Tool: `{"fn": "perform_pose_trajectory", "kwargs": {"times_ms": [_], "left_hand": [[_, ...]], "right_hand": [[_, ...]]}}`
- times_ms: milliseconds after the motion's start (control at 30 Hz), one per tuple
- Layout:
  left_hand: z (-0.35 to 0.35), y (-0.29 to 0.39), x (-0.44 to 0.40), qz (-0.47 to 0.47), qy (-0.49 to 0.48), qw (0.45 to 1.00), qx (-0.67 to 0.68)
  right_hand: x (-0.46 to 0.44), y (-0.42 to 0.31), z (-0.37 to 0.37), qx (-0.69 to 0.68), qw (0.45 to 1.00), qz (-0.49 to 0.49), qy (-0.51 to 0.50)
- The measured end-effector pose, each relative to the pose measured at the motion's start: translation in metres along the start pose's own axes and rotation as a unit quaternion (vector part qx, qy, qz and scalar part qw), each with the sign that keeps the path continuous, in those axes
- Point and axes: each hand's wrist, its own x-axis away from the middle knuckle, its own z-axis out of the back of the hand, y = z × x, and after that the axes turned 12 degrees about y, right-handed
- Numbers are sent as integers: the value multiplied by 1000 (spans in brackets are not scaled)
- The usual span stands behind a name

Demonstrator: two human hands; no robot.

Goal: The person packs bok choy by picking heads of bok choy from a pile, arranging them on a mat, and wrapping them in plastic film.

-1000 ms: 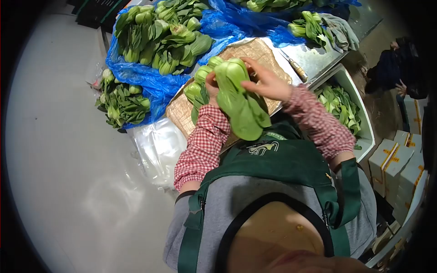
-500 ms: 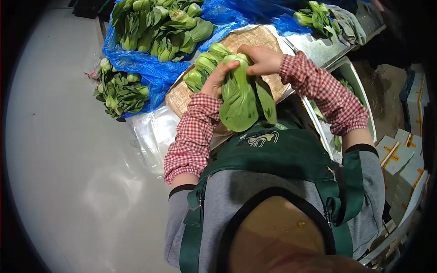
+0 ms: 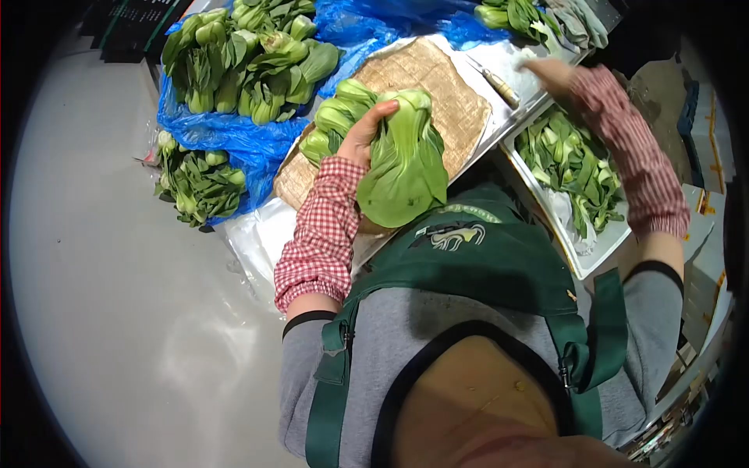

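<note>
My left hand (image 3: 363,140) is closed around the base of a bok choy (image 3: 406,160), whose broad leaves hang toward my apron. Behind that hand, more bok choy (image 3: 343,113) lie on a brown woven-looking mat (image 3: 449,78). Off to the right, my right hand (image 3: 549,75) is away from the bok choy, above the metal table surface. Motion smears its fingers, and I cannot make out whether it holds anything. A small knife (image 3: 499,86) lies just left of it, at the mat's edge.
Bok choy heaps (image 3: 257,54) rest on blue plastic (image 3: 234,136) at upper left, with another bunch (image 3: 199,183) below. Loose leaves (image 3: 569,160) fill a white bin (image 3: 599,251) at right. A grey cloth (image 3: 579,22) lies at the top right, near more bok choy (image 3: 511,14).
My right hand has let go of the bok choy and swung right and up. The separate leaf hanging beside the bok choy no longer shows there. My left hand keeps its hold.
</note>
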Motion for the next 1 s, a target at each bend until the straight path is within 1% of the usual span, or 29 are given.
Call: {"fn": "perform_pose_trajectory", "kwargs": {"times_ms": [33,100,133,167,200,233,267,300,333,367,433,467,500,567,600,633,700,733,767,833,867,900,933,967,1000], "left_hand": [[2,1,0,-22,-15,1000,11],[0,2,-3,-30,-36,998,29],[-2,3,-6,-36,-50,997,51],[-6,3,-8,-41,-64,994,74],[-10,-1,-9,-40,-70,994,70],[-16,-8,-9,-78,-68,994,43],[-23,-13,-9,-117,-66,991,16],[-28,-15,-8,-157,-64,986,-12],[-28,-17,-8,-160,-67,985,-19],[-26,-19,-7,-124,-73,990,-4],[-21,-22,-3,-53,-82,995,31],[-19,-25,-1,-58,-84,994,29],[-18,-28,1,-44,-86,995,28],[-17,-33,5,-16,-86,996,25],[-19,-33,7,-19,-86,996,26],[-22,-32,10,1,-108,993,43],[-26,-31,15,43,-150,985,76],[-24,-32,15,42,-149,985,77],[-19,-34,12,26,-155,986,55],[-17,-37,9,-1,-167,986,11],[-16,-37,8,3,-166,986,12],[-23,-34,10,-19,-169,985,6],[-29,-32,12,-43,-173,984,4],[-34,-31,11,-70,-178,981,1],[-34,-27,10,-72,-181,981,3]], "right_hand": [[21,39,-33,28,999,-21,7],[52,34,-41,81,993,-69,55],[60,-3,-30,107,985,-94,94],[54,-28,-23,-88,981,-88,146],[46,-56,-17,-279,938,-76,191],[43,-94,-2,-398,898,-61,178],[40,-123,-2,-473,859,-46,191],[38,-149,3,-434,864,11,257],[35,-162,4,-393,859,70,320],[29,-162,5,-392,858,71,325],[10,-157,7,-341,841,181,379],[3,-155,7,-312,828,236,403],[-2,-155,5,-310,827,240,403],[-12,-154,-1,-334,827,278,357],[-14,-156,-2,-346,826,296,332],[-15,-158,-4,-347,825,298,331],[-15,-163,-7,-336,814,288,375],[-14,-165,-9,-332,808,282,396],[-16,-165,-13,-334,809,281,395],[-18,-162,-19,-450,816,104,348],[-17,-161,-23,-501,804,11,319],[-11,-162,-26,-503,804,6,318],[0,-159,-30,-598,760,-60,247],[10,-152,-32,-680,702,-125,173],[19,-135,-35,-679,674,-169,238]]}}
